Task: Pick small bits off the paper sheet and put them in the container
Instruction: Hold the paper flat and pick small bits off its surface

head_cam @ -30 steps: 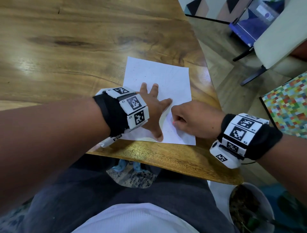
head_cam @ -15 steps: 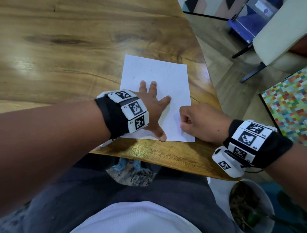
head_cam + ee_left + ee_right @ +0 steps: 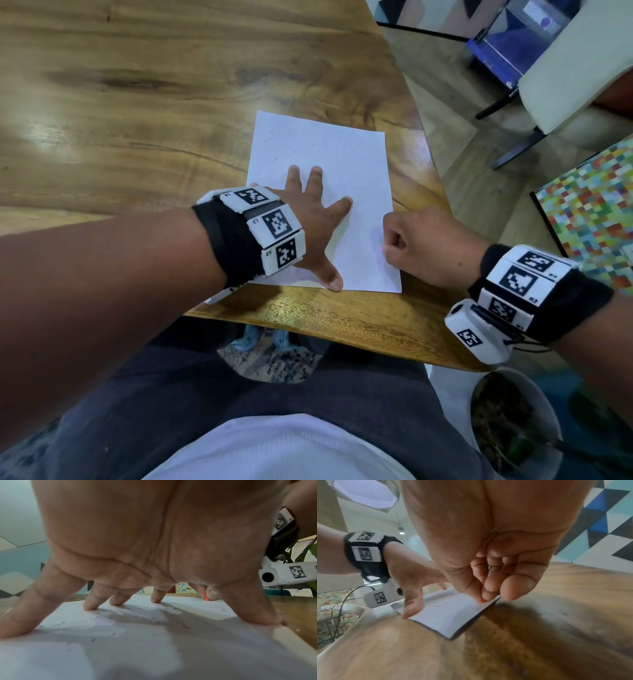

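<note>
A white paper sheet lies at the wooden table's near right corner, dotted with tiny dark specks. My left hand presses the sheet down, fingers spread and straight. My right hand sits at the sheet's right edge with fingers curled, thumb and fingertips pinching a small orange bit against the paper. The orange bit also shows in the left wrist view beyond my left hand. A white round container with dark matter inside stands on the floor at lower right, below the table edge.
The wooden table stretches far to the left and back. Its front edge runs just below the sheet, above my lap. A multicoloured checked panel and a white chair stand off to the right on the floor.
My right hand has slid rightward across the sheet to its right edge, still curled in a pinch. My left hand has stayed spread on the paper.
</note>
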### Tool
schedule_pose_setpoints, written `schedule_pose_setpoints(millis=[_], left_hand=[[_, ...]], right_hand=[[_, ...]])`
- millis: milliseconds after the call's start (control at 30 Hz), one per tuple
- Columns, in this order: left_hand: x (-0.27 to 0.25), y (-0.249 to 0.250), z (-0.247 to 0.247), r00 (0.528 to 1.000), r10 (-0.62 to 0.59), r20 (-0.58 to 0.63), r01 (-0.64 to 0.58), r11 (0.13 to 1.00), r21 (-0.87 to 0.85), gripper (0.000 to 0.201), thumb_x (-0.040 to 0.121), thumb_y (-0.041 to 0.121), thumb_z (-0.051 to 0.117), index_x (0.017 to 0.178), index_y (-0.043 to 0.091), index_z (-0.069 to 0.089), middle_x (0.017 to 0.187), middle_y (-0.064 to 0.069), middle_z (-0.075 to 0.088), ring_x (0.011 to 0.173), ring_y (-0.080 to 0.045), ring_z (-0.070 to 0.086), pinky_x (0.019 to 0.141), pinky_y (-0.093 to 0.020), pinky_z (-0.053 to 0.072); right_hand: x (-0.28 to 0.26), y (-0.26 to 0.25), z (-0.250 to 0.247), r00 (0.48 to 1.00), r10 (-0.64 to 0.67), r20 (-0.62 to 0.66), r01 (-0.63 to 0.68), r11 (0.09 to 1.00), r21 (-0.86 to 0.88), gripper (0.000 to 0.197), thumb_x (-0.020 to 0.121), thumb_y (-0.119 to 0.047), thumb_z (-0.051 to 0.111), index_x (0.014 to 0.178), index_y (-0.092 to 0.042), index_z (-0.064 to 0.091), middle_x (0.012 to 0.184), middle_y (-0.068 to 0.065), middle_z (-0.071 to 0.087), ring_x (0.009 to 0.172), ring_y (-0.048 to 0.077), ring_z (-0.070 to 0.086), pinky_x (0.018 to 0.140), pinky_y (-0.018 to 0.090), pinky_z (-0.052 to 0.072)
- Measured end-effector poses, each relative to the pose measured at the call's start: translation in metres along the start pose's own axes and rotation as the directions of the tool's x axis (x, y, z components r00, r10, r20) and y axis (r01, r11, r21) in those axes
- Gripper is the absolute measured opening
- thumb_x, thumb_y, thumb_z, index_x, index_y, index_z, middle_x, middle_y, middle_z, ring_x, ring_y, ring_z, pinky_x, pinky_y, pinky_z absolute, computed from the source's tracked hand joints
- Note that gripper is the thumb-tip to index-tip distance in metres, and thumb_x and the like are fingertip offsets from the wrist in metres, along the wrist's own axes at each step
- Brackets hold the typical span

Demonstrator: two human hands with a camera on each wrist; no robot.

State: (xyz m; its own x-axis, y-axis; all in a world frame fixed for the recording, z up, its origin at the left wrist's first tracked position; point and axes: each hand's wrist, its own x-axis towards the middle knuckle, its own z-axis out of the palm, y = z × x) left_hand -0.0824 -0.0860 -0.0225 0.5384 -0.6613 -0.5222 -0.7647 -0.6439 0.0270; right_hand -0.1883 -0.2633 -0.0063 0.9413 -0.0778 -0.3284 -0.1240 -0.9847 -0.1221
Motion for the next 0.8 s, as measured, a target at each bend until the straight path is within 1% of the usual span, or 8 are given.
schedule_pose_setpoints(millis=[200,300,400,467,567,633,700,800], left_hand=[[-0.001,0.0,-0.001,1.0,0.001,0.005,-0.001,1.0,0.012,0.139,0.06,0.09,0.067,0.159,0.04,-0.016,0.166,-0.018,-0.029,0.153,-0.049,-0.017,0.106,-0.08,0.024],[-0.001,-0.001,0.0,1.0,0.003,0.007,-0.003,1.0,0.014,0.139,0.06,0.091,0.066,0.159,0.04,-0.017,0.166,-0.016,-0.03,0.153,-0.048,-0.018,0.107,-0.08,0.024],[0.001,-0.001,0.002,1.0,0.002,-0.001,-0.002,1.0,0.018,0.139,0.059,0.093,0.064,0.158,0.041,-0.018,0.166,-0.015,-0.03,0.153,-0.048,-0.017,0.107,-0.079,0.024],[0.001,-0.002,0.003,1.0,0.004,-0.012,-0.003,1.0,0.019,0.14,0.057,0.095,0.063,0.158,0.042,-0.018,0.166,-0.015,-0.03,0.154,-0.047,-0.016,0.107,-0.08,0.025],[0.001,-0.004,0.004,1.0,0.002,-0.013,-0.002,1.0,0.018,0.14,0.056,0.096,0.062,0.157,0.043,-0.019,0.166,-0.013,-0.03,0.154,-0.046,-0.016,0.108,-0.08,0.024],[0.001,-0.004,0.004,1.0,-0.001,-0.011,0.001,1.0,0.018,0.139,0.057,0.096,0.062,0.157,0.043,-0.02,0.166,-0.013,-0.031,0.154,-0.046,-0.017,0.108,-0.08,0.023],[0.0,-0.003,0.004,1.0,-0.001,-0.008,0.001,1.0,0.021,0.139,0.057,0.096,0.061,0.157,0.043,-0.021,0.166,-0.013,-0.031,0.154,-0.045,-0.017,0.108,-0.08,0.023],[0.0,-0.004,0.004,1.0,0.001,-0.008,-0.001,1.0,0.028,0.139,0.058,0.097,0.06,0.156,0.044,-0.022,0.166,-0.012,-0.032,0.154,-0.045,-0.017,0.108,-0.08,0.024]], right_hand=[[-0.017,-0.032,0.013,0.986,-0.154,0.061,0.152,0.988,0.038,0.009,0.091,-0.026,0.056,0.082,-0.024,0.058,0.071,-0.006,0.062,0.065,0.013,0.058,0.057,0.033,0.047],[-0.01,-0.019,0.008,0.995,-0.089,0.055,0.086,0.995,0.044,0.011,0.09,-0.026,0.059,0.08,-0.023,0.057,0.071,-0.007,0.061,0.068,0.012,0.057,0.059,0.031,0.046],[0.005,0.005,0.0,1.0,0.013,0.014,-0.014,0.999,0.036,0.015,0.089,-0.026,0.061,0.075,-0.023,0.055,0.072,-0.009,0.06,0.071,0.013,0.056,0.058,0.03,0.042],[0.01,0.012,-0.004,0.999,0.047,-0.024,-0.047,0.999,0.02,0.016,0.087,-0.025,0.06,0.073,-0.024,0.054,0.07,-0.009,0.06,0.07,0.012,0.056,0.058,0.03,0.042],[0.003,0.0,-0.002,1.0,-0.015,0.011,0.014,1.0,0.026,0.013,0.088,-0.025,0.059,0.076,-0.023,0.055,0.069,-0.008,0.06,0.069,0.012,0.057,0.061,0.035,0.05],[-0.006,-0.016,0.004,0.99,-0.111,0.083,0.108,0.994,0.029,0.011,0.09,-0.026,0.057,0.079,-0.024,0.055,0.07,-0.007,0.061,0.068,0.014,0.058,0.06,0.035,0.049],[-0.008,-0.024,0.005,0.979,-0.169,0.111,0.168,0.986,0.023,0.01,0.09,-0.027,0.057,0.081,-0.024,0.056,0.071,-0.007,0.062,0.068,0.014,0.059,0.06,0.035,0.049],[0.007,-0.012,-0.002,0.992,-0.108,0.063,0.106,0.993,0.042,0.009,0.09,-0.025,0.058,0.081,-0.022,0.057,0.071,-0.007,0.061,0.071,0.016,0.059,0.062,0.034,0.049]])
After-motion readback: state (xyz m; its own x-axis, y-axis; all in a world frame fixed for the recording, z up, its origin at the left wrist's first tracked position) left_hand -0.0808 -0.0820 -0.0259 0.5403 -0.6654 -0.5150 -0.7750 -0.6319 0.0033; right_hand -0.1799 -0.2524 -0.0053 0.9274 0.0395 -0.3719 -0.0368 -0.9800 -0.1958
